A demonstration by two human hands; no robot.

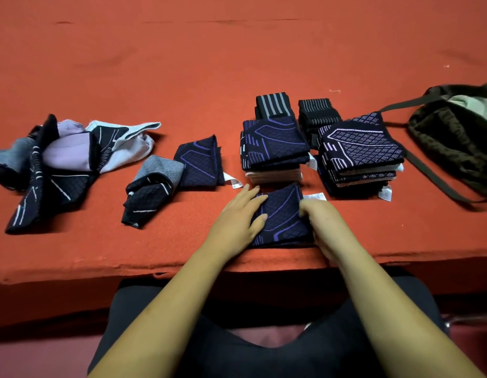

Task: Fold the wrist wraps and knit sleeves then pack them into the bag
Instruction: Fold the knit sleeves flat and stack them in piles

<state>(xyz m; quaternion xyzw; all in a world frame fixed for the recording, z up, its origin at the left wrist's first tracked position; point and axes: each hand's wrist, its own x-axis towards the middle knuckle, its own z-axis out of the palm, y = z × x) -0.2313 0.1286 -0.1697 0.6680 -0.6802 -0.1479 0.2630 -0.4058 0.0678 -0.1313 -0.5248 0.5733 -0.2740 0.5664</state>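
A folded dark knit sleeve with purple lines (283, 214) lies near the table's front edge. My left hand (237, 216) rests flat on its left side, fingers straight. My right hand (318, 222) holds its right edge with curled fingers. Behind it stand two stacks of folded sleeves (275, 148) (359, 151), with two rolled striped wrist wraps (275, 105) (317, 113) further back. A loose pile of unfolded sleeves (59, 162) lies at the left. The dark green bag (452, 137) sits open at the right.
Two more sleeves lie between pile and stacks: a crumpled black and grey one (152, 189) and a folded purple-lined one (201, 162). The bag's strap (433, 175) trails toward the front. The red-covered table (237, 55) ends just before my lap.
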